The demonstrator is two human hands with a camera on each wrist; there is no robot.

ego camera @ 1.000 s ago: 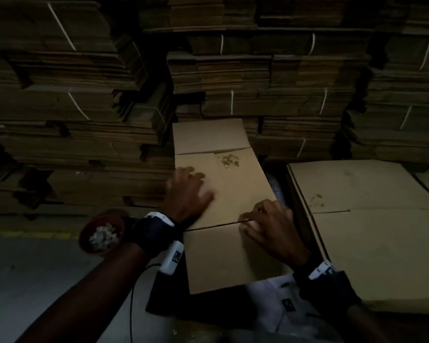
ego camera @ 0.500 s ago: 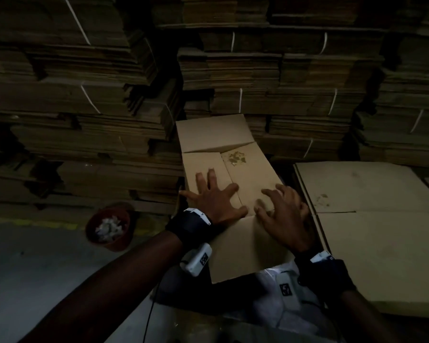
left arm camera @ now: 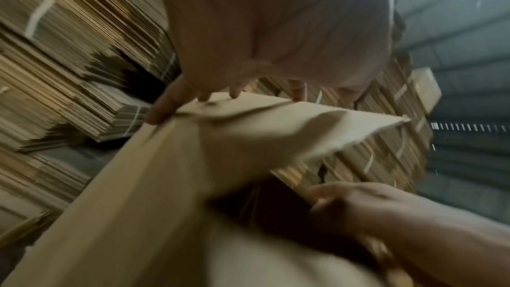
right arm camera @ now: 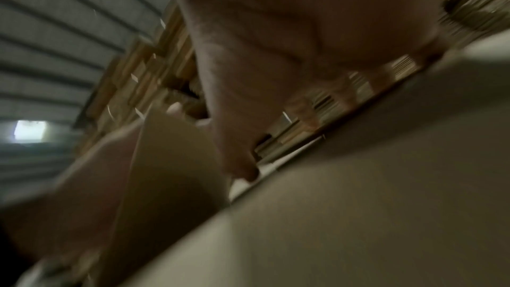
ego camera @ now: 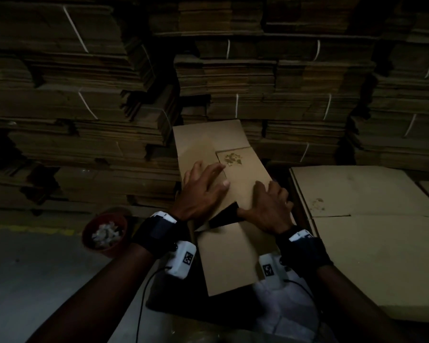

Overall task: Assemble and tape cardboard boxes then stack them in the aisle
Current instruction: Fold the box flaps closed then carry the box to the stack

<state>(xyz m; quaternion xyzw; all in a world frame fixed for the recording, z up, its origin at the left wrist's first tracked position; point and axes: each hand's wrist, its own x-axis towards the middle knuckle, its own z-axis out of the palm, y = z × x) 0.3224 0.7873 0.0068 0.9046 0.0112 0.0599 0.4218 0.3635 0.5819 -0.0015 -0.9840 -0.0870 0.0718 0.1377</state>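
A brown cardboard box (ego camera: 243,174) stands in front of me with its top flaps folded partly inward. My left hand (ego camera: 201,191) lies flat with spread fingers on the left flap (left arm camera: 248,130). My right hand (ego camera: 268,206) presses flat on the right flap, which bears a stain (ego camera: 232,158). A dark gap (ego camera: 223,215) shows between the flaps near my wrists. The near flap (ego camera: 228,256) sticks out toward me and the far flap (ego camera: 203,134) stands up behind. In the right wrist view my right hand (right arm camera: 303,73) rests on blurred cardboard (right arm camera: 358,193).
Strapped bundles of flat cardboard (ego camera: 258,82) fill the whole background wall. A second cardboard box (ego camera: 372,231) with closed flaps sits at my right. A reddish pot (ego camera: 105,233) with white scraps stands on the grey floor (ego camera: 35,280) at my left.
Both hands slid forward onto the side flaps and pushed them down and inward; the left hand went from the box's left edge to lying flat on top. The view shifted closer.
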